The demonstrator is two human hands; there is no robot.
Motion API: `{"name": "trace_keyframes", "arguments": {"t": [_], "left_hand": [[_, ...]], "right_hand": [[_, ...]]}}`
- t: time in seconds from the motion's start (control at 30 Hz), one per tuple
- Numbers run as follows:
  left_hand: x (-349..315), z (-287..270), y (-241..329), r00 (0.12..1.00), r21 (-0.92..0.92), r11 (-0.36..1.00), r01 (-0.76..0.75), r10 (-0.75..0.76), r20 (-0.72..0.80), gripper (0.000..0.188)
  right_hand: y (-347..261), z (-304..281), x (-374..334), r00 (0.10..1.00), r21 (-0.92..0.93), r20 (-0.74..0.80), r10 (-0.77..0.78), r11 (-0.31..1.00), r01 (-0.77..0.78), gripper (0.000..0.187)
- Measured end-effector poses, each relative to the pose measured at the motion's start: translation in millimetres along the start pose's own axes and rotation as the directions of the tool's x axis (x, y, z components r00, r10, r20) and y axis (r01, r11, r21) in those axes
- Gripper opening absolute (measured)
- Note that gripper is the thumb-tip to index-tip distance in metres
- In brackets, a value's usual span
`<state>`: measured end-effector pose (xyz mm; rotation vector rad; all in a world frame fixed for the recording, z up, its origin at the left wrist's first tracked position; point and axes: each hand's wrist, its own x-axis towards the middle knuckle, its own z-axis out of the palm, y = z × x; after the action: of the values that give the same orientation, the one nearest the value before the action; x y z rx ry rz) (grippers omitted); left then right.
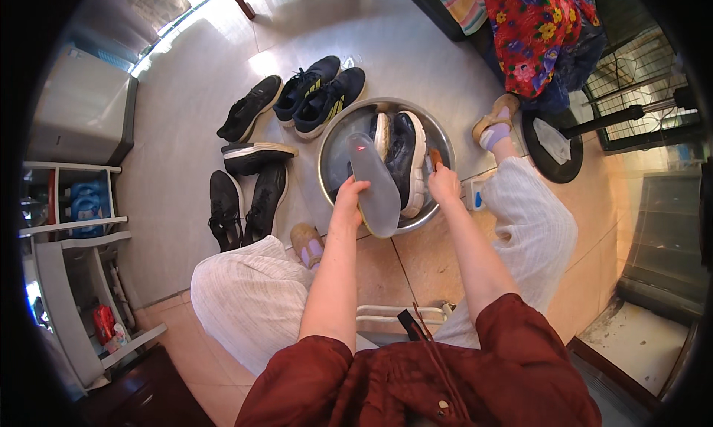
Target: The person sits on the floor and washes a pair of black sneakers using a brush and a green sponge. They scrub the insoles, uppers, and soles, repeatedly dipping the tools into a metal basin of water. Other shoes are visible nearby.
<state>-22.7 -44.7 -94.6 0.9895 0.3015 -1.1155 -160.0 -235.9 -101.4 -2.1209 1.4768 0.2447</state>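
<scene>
My left hand (350, 198) is closed around the edge of a pale grey shoe insole (375, 189), tilted over the near left part of a round metal basin (327, 140). In my right hand (444, 186), at the basin's right rim, is a brown brush-like tool (434, 158); its working end is hidden from me. Inside the basin lies a dark sneaker (402, 156) on its side, with its white sole (417, 167) turned to the right. A second shoe with a whitish sole (381, 134) rests left of it, partly covered by the insole.
Several dark shoes (252, 109) stand on the tiled floor left of the basin, including a navy pair (329, 100). A small blue-and-white item (475, 195) sits by my right hand. Shelving (74, 226) lines the left; a round black base (551, 148) stands at right.
</scene>
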Motion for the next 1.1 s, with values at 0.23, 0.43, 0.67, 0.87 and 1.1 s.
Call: {"name": "trace_keyframes", "arguments": {"t": [0.23, 0.43, 0.67, 0.87, 1.1], "left_hand": [[-9, 8, -6, 0.997, 0.070, 0.995, 0.067, -0.070, 0.046, 0.078], [-9, 13, -9, 0.995, 0.297, 0.954, -0.047, 0.071, -0.072, 0.090], [-14, 25, -21, 0.978, 0.325, 0.930, -0.171, 0.201, -0.060, 0.094], [-18, 19, -28, 0.964, 0.348, 0.903, -0.251, 0.264, 0.009, 0.089], [-2, 2, 9, 0.792, 0.690, 0.554, -0.466, 0.609, 0.046, 0.073]], "right_hand": [[12, 14, 12, 0.968, -0.168, 0.248, -0.034, 0.983, 0.078, 0.033], [-7, -36, -49, 0.965, -0.019, 0.004, -0.263, 0.965, 0.263, 0.037], [-49, -11, -126, 0.886, 0.022, 0.032, -0.463, 0.886, 0.463, 0.035], [-27, -3, -37, 0.959, -0.015, -0.158, -0.234, 0.972, 0.235, 0.028], [10, 1, -26, 0.998, 0.059, -0.057, 0.026, 0.998, -0.022, 0.042]]}}
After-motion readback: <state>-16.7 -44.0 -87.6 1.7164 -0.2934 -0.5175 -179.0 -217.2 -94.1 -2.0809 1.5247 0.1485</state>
